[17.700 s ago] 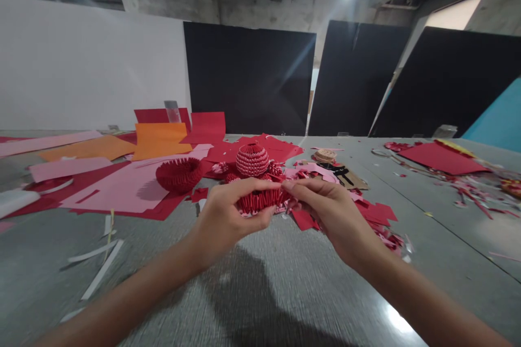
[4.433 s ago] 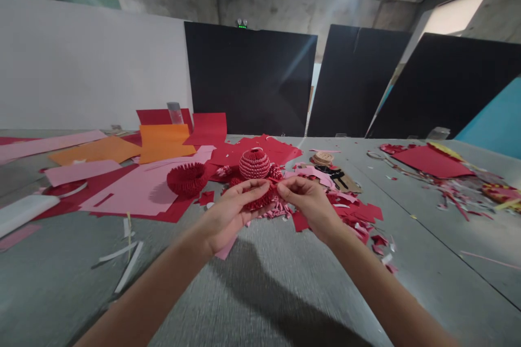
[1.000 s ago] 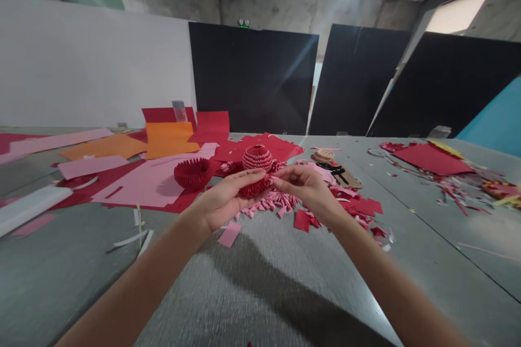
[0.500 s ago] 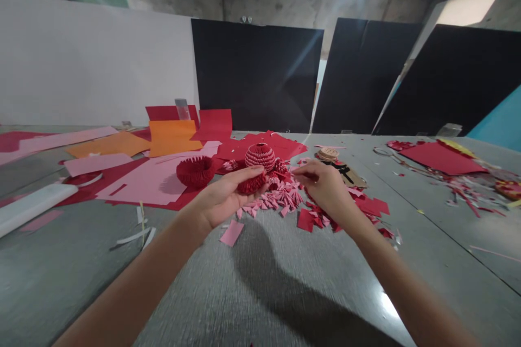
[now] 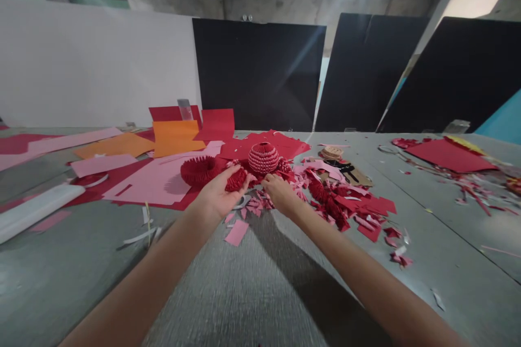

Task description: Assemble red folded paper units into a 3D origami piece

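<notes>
Red pleated paper piece [image 5: 235,180] is in my left hand [image 5: 220,195], lifted mid-width, nearer the far edge of the grey surface [image 5: 228,298] than my forearms. Left fingers curve around it, palm turned partly up, gripping the piece. My right hand [image 5: 280,194] is just beside, knuckles up, fingers bent downward at the heap; fingertips hidden, so can't tell if they pinch anything. Hands apart, not touching.

Step in hand, my read: left steadies the piece, right is down among small folded bits. The next move seems to call for a fine fingertip pinch on the right, light hold on the left so the pleats don't crush.

Pink folded pieces [image 5: 254,207] lie just below and between my hands; pink paper slip [image 5: 236,232] sits nearer me. Directly beyond: red-and-pink striped paper ball [image 5: 263,158], upright. Left of it, red pleated bowl [image 5: 198,170], opening up, by the pink sheet [image 5: 152,184].

Right of my right hand, red paper scraps [image 5: 376,205] spread toward the right edge. Far edge, left part: orange sheet [image 5: 178,138], clear bottle [image 5: 184,110] behind. Black panels [image 5: 256,73] stand along the far edge.
</notes>
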### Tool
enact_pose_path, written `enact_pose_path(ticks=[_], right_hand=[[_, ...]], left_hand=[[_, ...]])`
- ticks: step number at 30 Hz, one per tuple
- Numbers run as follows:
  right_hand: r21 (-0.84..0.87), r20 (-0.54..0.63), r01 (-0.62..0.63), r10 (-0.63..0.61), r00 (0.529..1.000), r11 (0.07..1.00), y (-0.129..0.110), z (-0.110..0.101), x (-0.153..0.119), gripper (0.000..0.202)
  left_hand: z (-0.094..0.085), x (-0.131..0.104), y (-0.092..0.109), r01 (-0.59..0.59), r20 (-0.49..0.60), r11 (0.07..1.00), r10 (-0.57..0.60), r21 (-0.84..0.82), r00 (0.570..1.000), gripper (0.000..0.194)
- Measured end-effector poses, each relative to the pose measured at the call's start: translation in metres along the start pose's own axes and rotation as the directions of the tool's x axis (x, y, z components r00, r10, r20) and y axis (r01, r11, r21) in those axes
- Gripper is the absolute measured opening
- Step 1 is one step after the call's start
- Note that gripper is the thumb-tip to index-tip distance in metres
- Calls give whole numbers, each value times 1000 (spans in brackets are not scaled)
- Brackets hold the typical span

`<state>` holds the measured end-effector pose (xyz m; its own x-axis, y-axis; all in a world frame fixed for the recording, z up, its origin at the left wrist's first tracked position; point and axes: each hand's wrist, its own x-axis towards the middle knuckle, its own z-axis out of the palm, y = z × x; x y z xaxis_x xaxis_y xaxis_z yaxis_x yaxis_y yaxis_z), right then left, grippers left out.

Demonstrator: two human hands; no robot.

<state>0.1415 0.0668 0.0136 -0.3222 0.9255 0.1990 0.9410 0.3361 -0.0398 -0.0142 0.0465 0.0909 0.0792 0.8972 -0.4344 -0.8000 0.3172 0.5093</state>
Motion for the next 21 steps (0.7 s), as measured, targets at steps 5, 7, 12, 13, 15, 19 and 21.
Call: enact_pose_path(ticks=[5, 7, 12, 13, 15, 19, 21], right_hand=[[0, 63, -11, 11, 998, 1000, -1, 15, 31, 35], [22, 55, -19, 17, 998, 1000, -1, 19, 35, 35], [128, -40, -5, 10, 999, 992, 1, 19, 23, 28], [160, -78, -2, 15, 997, 987, 1, 16, 19, 23], [236, -170, -3, 44, 984, 972, 1, 7, 8, 15], [411, -322, -23, 169, 932, 911, -4, -22, -18, 24], [491, -354, -13, 213, 911, 871, -6, -37, -32, 22]], left_hand=[[1, -3, -7, 22, -12, 999, -22, 23, 1000, 15], [0, -1, -9, 34, 5, 999, -34, 35, 999, 14], [-3, 4, -11, 60, 25, 996, -62, 66, 998, 13], [-3, 4, -11, 56, 41, 994, -60, 89, 997, 13], [-4, 2, -11, 46, 99, 987, -62, 154, 993, 15], [-5, -8, -15, 30, 242, 958, -102, 286, 965, 11], [-6, -12, -20, -6, 314, 936, -111, 351, 943, 6]])
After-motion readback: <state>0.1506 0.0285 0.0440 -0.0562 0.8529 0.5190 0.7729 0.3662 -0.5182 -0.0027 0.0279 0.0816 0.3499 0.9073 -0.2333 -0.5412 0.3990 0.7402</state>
